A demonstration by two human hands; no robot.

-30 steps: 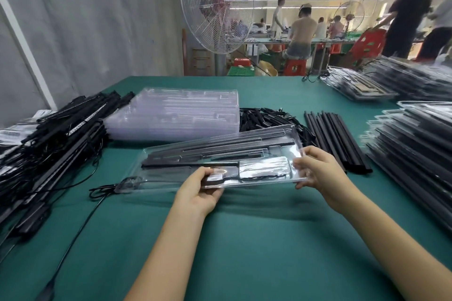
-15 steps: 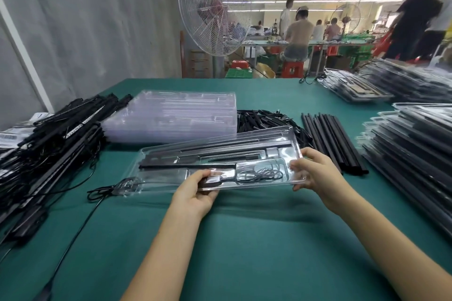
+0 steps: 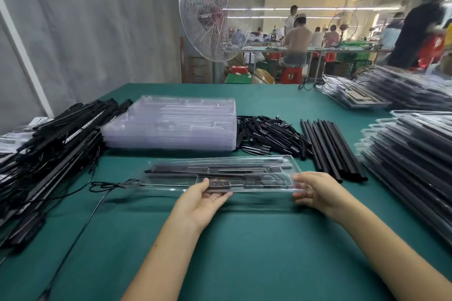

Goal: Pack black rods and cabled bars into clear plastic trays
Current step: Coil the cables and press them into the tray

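A clear plastic tray (image 3: 171,179) holding black rods, a cabled bar and a coiled cable hangs just above the green table, nearly level. My left hand (image 3: 203,199) grips its near edge at the middle, thumb on top. My right hand (image 3: 315,190) grips its right end. Loose black rods (image 3: 330,146) lie in a row behind my right hand. A heap of cabled bars (image 3: 49,144) fills the left side. A stack of empty clear trays (image 3: 171,127) stands behind the held tray.
Small black parts (image 3: 269,134) lie heaped between the empty trays and the rods. Filled trays (image 3: 411,154) are stacked along the right edge, more (image 3: 362,93) at the far right. A loose black cable (image 3: 80,217) trails over the table at left. A large fan (image 3: 212,10) stands behind the table.
The held tray has tipped from a steep tilt toward me down to almost flat and sunk closer to the table. Both hands kept their grip.
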